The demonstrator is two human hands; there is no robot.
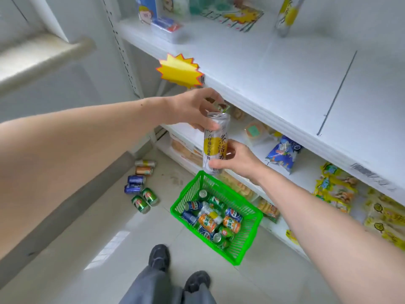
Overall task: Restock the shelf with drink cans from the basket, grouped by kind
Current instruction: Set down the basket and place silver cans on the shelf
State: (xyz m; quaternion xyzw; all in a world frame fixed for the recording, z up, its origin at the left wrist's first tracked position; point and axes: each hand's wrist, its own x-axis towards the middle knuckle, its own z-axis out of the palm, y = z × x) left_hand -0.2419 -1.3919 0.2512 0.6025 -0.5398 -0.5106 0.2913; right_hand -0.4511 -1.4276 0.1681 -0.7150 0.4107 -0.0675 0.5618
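Both hands pinch the tall can (215, 143): left hand (192, 108) near its rim, right hand (235, 156) lower down; it looks rigid, slick, probably full and heavy.

There is one view only, from a wide-angle camera worn on the head, looking forward and steeply down. It stands over the green basket (219, 218) on the floor, which sits just below the middle of the frame, with the person's shoes nearer the bottom edge than the basket. Both forearms reach in from the lower corners and meet above the basket. The white shelf (274, 69) rises to the right of and beyond the basket, its lines bowed by the lens; its far upper end looks blurred, probably from motion.
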